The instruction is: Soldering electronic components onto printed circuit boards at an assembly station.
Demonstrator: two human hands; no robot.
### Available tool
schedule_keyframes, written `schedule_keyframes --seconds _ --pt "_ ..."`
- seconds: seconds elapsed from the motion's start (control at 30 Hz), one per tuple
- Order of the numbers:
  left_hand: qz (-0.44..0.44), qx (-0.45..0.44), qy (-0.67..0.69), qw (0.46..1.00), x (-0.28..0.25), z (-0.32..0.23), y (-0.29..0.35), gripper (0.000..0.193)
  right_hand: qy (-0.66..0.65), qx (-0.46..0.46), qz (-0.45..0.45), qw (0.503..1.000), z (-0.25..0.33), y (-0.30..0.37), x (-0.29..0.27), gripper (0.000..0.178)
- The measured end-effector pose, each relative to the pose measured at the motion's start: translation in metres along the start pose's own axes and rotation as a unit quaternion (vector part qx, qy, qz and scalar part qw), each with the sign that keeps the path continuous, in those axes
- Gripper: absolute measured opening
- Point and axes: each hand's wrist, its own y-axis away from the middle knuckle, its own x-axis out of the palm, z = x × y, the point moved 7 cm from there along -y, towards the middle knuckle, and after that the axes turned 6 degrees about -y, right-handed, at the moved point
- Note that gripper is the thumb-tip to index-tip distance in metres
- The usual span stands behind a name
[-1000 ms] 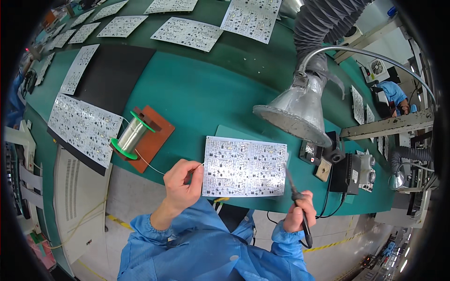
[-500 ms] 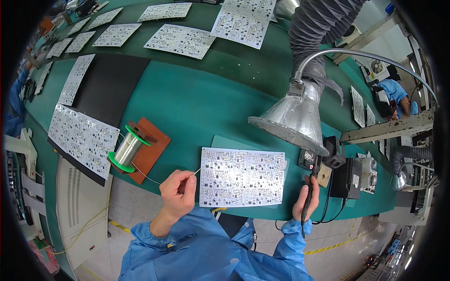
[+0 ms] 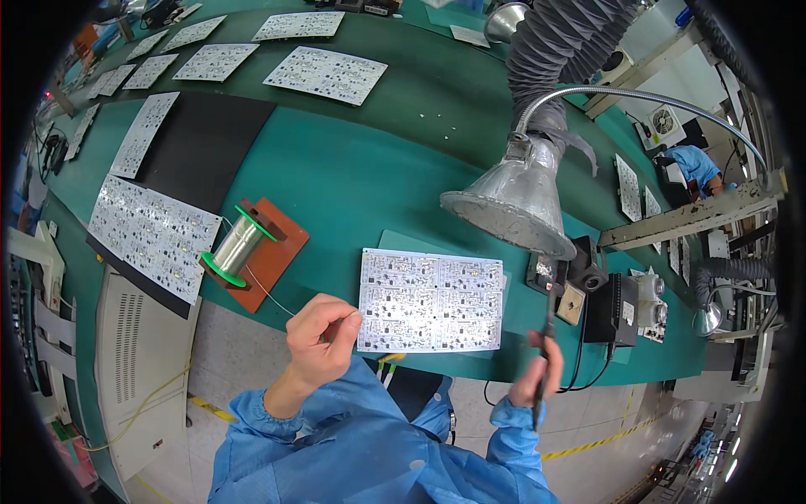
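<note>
Solder wire (image 3: 267,291) runs from spool (image 3: 238,245), left of frame, to my left grip (image 3: 323,343), thumb and finger pinched together on it, below centre. My right grip (image 3: 537,374), lower right, motion-blurred, is clamped round soldering iron (image 3: 551,312), pointing up-frame. White circuit board (image 3: 430,301) lies on green bench (image 3: 361,185), just below frame centre, beside left grip.

Tabletop (image 3: 361,168) is lying open between solder-wire spool (image 3: 237,249) and fume-extraction hood (image 3: 516,197), which is crowding the far-right corner of the circuit board (image 3: 430,302).
</note>
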Motion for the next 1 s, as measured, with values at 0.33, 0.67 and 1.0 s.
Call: schedule_keyframes --seconds 0.33,0.67,1.0 --pt "0.098 0.073 0.061 0.991 0.021 -0.050 -0.003 0.013 -0.204 -0.033 -0.111 0.972 0.027 -0.018 -0.030 0.041" --pt "0.165 0.080 0.080 0.980 0.047 -0.063 0.037 0.018 -0.332 0.073 0.224 0.913 0.103 0.035 0.094 0.053" --pt "0.129 0.005 -0.007 0.992 0.007 -0.030 0.028 0.013 -0.253 0.054 0.164 0.952 0.078 0.015 0.085 0.051"
